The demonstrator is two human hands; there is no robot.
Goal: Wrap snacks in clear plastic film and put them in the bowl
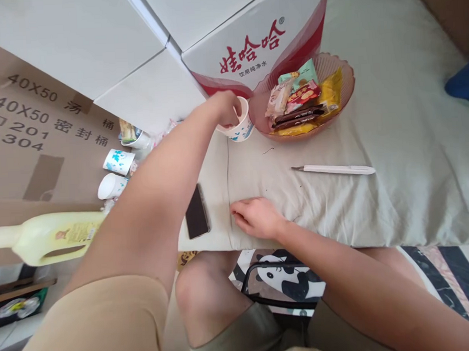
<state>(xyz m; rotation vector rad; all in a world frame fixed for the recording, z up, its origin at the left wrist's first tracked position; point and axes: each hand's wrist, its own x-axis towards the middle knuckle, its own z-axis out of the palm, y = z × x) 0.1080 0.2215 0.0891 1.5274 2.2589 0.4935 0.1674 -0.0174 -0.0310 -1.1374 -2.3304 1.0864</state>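
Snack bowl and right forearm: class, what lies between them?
A slim white pen-like tool lies on the cloth between the snack bowl and the right forearm in the head view.

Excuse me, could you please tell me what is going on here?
A person's left hand reaches into a white paper cup with blue print, beside a pinkish, ribbed, translucent bowl of wrapped snacks. Its grip is unclear. Their right hand rests, loosely curled, on wrinkled beige cloth, between a flat black phone and a slim white pen-like tool.
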